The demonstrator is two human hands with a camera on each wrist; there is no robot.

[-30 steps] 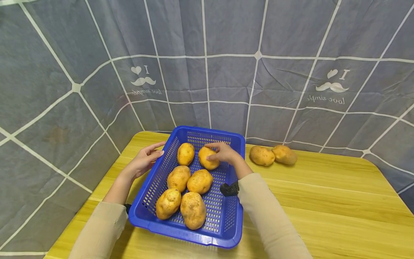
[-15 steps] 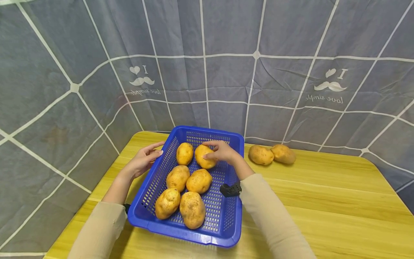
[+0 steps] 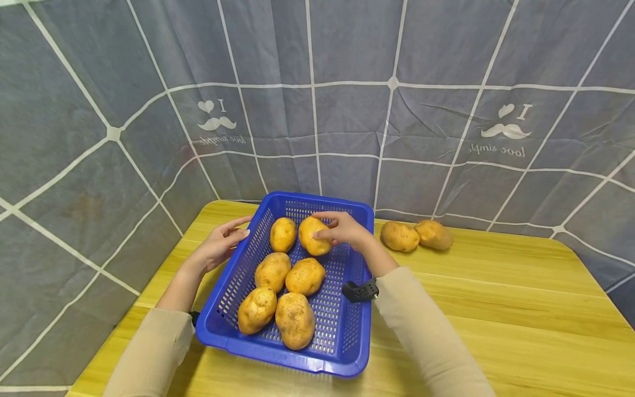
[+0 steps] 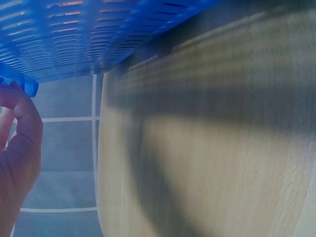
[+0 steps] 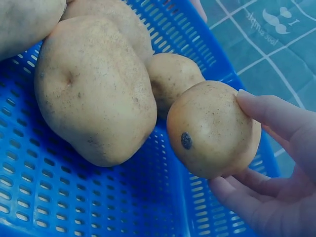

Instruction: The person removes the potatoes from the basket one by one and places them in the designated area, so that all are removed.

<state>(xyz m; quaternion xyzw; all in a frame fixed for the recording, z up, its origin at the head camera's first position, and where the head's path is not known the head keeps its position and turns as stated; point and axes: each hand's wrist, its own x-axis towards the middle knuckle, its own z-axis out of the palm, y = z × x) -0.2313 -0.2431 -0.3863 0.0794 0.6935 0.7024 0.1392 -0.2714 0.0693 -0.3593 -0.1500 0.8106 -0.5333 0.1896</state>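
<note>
In the head view, a blue perforated basket (image 3: 331, 317) stands on the wooden table with several potatoes inside. At its far end, my right hand (image 3: 342, 229) pinches a potato (image 3: 312, 237) between thumb and fingers. The right wrist view shows this potato (image 5: 210, 131) with a dark spot, close to the basket's side. Another potato (image 3: 283, 235) lies just left of it. My left hand (image 3: 218, 247) touches the outer left rim with thumb and fingertips, and its fingers stay outside the basket. The left wrist view shows the left hand (image 4: 22, 143) at the rim's underside.
Two potatoes (image 3: 399, 236) lie touching on the table (image 3: 496, 309), right of the basket. A grey gridded curtain (image 3: 347, 110) hangs along the back and left side. Nearer potatoes (image 3: 295, 321) fill the basket's left and middle part.
My right hand has shifted the pinched potato slightly left and upward, turning it a little. The left hand stays at the rim, and the other potatoes keep their places.
</note>
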